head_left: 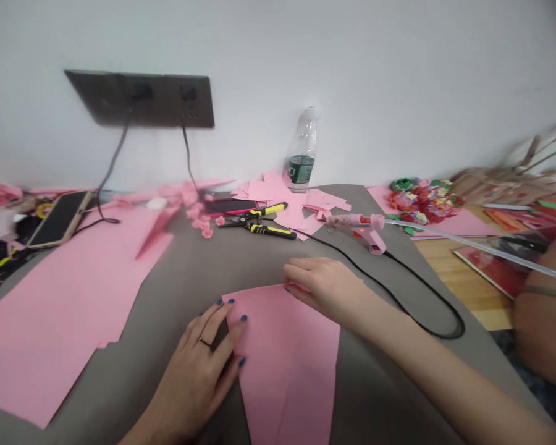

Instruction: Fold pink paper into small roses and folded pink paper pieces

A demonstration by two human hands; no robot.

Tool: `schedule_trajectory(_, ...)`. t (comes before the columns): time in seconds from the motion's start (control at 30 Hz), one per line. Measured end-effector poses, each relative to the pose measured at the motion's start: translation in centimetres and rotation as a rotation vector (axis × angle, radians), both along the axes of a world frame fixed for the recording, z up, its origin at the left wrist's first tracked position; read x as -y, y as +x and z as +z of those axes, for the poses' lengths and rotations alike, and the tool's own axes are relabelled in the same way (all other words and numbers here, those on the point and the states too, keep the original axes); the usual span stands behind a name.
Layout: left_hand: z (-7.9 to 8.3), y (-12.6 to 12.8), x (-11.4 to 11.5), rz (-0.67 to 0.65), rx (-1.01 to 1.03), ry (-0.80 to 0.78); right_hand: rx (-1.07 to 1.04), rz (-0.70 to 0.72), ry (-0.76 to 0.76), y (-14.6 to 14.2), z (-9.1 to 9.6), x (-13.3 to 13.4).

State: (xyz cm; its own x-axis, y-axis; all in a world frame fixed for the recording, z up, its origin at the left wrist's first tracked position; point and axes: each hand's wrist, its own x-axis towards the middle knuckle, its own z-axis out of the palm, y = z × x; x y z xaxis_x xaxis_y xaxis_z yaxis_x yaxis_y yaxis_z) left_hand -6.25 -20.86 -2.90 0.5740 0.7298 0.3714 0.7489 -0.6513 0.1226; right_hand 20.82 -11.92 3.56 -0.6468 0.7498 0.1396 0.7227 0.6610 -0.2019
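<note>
A sheet of pink paper (282, 364) lies in front of me on the grey table, with a faint crease low down. My left hand (204, 352), with blue nails and a dark ring, rests its outstretched fingertips on the paper's left edge. At the far edge my right hand (322, 284) has its fingers curled closed on the paper; the thumb is mostly hidden. Beyond the hands are scissors (259, 222) with black and yellow handles, lying open. To their right stands a pink glue gun (361, 228) with a long clear glue stick in it.
More pink paper (74, 278) covers the left side, near a phone (60, 219). A plastic bottle (302, 154) stands by the wall amid paper scraps. The glue gun's black cord (426, 330) loops at right. Colourful paper flowers (426, 201) lie beyond; another person's arm (544, 309) shows at right.
</note>
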Motion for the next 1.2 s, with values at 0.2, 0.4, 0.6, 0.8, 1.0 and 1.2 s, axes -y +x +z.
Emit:
schedule_trajectory(0.2,-0.3,-0.8,0.1,0.014,-0.077,-0.037,0.014,-0.051,-0.007,0.2,-0.4,1.0)
schedule_trajectory(0.4,0.1,-0.9,0.0,0.023,-0.105,-0.057,0.006,-0.135,-0.006,0.2,-1.5,0.4)
schedule_trajectory(0.6,0.3,-0.3,0.0,-0.033,-0.154,-0.038,-0.101,-0.15,-0.084,0.0,-2.2,-0.3)
schedule_trajectory(0.8,-0.1,2.8,0.6,-0.144,-0.179,-0.004,-0.117,-0.173,0.056,-0.7,-3.3,0.0)
schedule_trajectory(1.0,-0.7,3.4,0.6,-0.123,-0.174,-0.008,-0.118,-0.235,0.076,-0.9,-5.4,-0.1)
schedule_trajectory(1.2,-0.9,2.9,0.2,-0.176,-0.204,-0.013,-0.101,-0.215,0.016,-0.9,-5.8,-0.3)
